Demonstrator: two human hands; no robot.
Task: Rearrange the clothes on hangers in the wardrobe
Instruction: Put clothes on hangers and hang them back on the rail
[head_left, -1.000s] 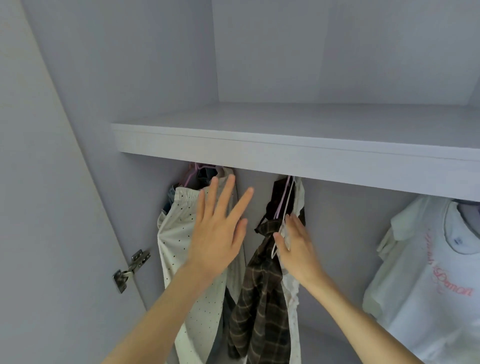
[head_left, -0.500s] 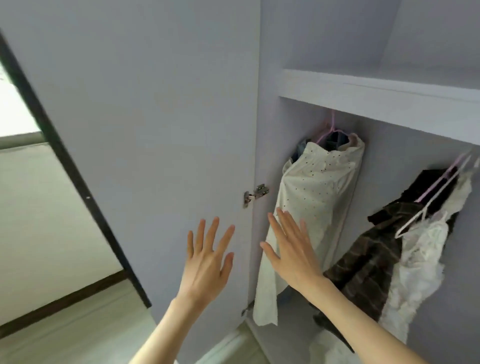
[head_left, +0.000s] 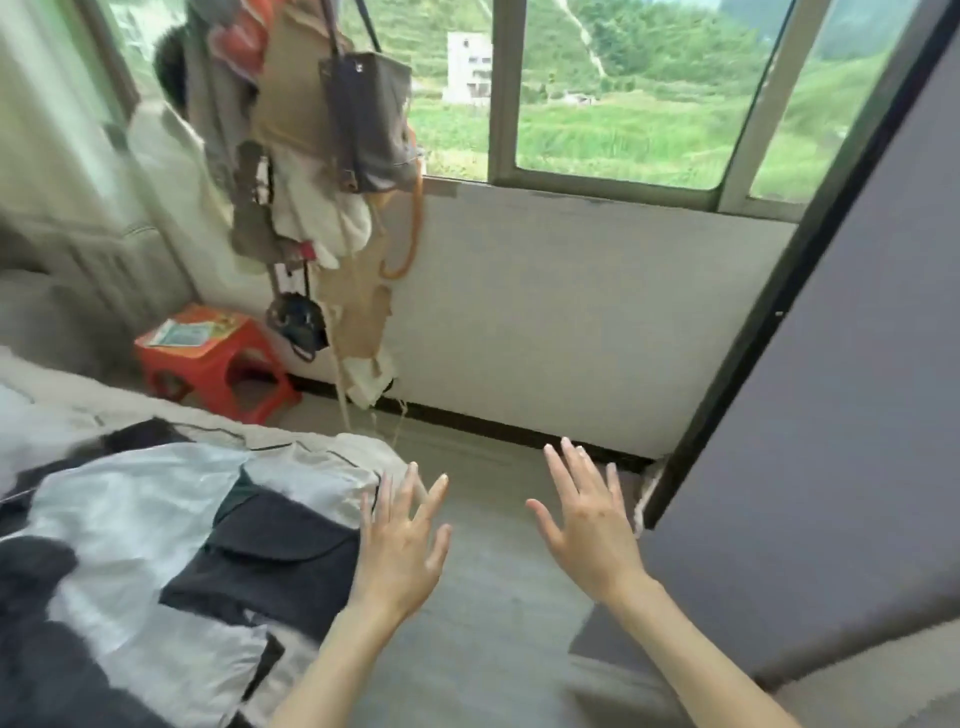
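Both hands — left hand (head_left: 402, 545), right hand (head_left: 589, 525) — hang empty, fingers spread, over bare grey floor (head_left: 483, 613) between the grey-and-black patchwork bedspread (head_left: 171, 545) and the lilac wardrobe door (head_left: 852, 415); hanger clothes out of view.

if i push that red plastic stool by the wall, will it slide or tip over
The red stool would probably slide: it looks like light moulded plastic standing on a smooth floor. Its low, splayed legs suggest that it resists tipping. The papers lying loose on top may well slip off.
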